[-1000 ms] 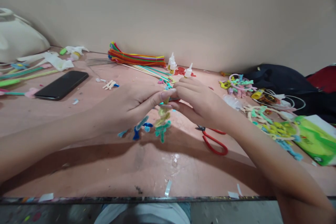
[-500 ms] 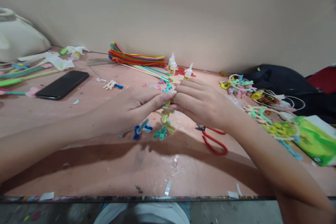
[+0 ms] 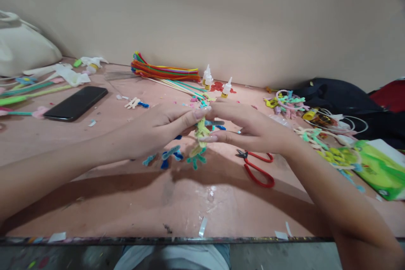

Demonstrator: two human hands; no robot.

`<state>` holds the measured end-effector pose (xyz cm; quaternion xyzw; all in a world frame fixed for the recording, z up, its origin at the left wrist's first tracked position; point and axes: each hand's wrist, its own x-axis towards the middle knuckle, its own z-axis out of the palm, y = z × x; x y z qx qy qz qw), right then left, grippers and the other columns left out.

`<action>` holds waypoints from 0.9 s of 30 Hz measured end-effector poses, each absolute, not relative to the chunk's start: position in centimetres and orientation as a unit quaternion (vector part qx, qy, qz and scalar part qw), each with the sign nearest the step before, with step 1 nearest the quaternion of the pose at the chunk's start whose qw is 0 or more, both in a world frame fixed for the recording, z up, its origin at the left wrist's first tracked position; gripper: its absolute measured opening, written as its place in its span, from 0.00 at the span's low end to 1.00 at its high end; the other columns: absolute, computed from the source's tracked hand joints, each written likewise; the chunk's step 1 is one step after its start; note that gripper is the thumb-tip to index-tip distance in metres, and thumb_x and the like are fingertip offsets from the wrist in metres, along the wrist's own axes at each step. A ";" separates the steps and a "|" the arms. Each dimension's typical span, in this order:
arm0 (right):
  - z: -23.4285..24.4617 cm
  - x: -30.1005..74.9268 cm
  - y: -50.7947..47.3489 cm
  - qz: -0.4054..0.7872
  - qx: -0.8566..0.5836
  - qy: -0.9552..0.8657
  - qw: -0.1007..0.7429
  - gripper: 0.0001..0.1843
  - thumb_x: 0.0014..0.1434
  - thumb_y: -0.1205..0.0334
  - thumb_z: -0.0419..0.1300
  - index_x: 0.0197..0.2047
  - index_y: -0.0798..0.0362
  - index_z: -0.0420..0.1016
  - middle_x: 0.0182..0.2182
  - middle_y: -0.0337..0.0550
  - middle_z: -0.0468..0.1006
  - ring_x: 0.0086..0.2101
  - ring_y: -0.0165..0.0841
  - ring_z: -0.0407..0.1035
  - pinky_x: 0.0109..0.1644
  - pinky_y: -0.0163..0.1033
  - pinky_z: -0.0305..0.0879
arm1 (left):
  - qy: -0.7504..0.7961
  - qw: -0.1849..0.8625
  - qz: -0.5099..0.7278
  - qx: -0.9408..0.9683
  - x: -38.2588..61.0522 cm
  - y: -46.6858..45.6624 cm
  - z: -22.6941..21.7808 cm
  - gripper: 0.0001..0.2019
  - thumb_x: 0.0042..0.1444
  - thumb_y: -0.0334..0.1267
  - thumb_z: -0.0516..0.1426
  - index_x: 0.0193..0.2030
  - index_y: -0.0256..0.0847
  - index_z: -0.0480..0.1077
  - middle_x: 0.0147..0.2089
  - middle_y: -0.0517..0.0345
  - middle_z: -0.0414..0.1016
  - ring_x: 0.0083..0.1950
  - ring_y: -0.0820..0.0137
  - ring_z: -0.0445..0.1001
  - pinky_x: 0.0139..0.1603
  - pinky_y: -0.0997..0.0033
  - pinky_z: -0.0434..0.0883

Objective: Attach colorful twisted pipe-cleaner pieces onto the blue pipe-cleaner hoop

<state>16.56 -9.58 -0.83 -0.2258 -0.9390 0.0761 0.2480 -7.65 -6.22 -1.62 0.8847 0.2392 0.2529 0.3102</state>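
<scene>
My left hand [image 3: 158, 128] and my right hand [image 3: 245, 126] meet over the middle of the pink table [image 3: 126, 194]. Both pinch a small pipe-cleaner figure [image 3: 200, 133], yellow-green at the top with a teal piece [image 3: 196, 160] hanging below it. A short blue-grey bit [image 3: 215, 123] sticks out between my right fingers. Blue and teal pipe-cleaner bits [image 3: 169, 154] lie on the table under my left hand.
Red-handled scissors [image 3: 257, 168] lie right of my hands. A bundle of coloured pipe cleaners [image 3: 164, 69] and small glue bottles [image 3: 207, 78] sit by the wall. A black phone [image 3: 76, 103] lies at left, finished pipe-cleaner pieces [image 3: 319, 141] and a green packet [image 3: 378, 168] at right.
My right fingers have shifted down around the figure and a blue-grey bit now shows between them. The hanging teal part has swung slightly. My left hand has barely moved.
</scene>
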 end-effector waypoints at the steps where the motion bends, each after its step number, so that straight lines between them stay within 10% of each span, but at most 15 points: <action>1: -0.9 16.7 -9.4 0.123 -0.221 -0.929 0.269 0.13 0.77 0.53 0.61 0.51 0.55 0.77 0.43 0.45 0.82 0.43 0.32 0.74 0.48 0.38 0.68 | 0.236 0.311 0.250 0.886 -7.7 -6.2 -1.6 0.33 0.75 0.65 0.46 0.26 0.42 0.66 0.27 0.61 0.71 0.33 0.68 0.72 0.35 0.71 0.70; 27: -2.4 14.7 -9.8 0.544 -0.312 -0.701 0.339 0.13 0.60 0.57 0.77 0.38 0.52 0.80 0.36 0.36 0.80 0.39 0.30 0.76 0.49 0.36 0.74 | 0.183 0.089 0.373 0.905 -7.7 -5.9 -1.9 0.21 0.78 0.36 0.48 0.28 0.40 0.63 0.23 0.66 0.64 0.22 0.77 0.63 0.23 0.76 0.57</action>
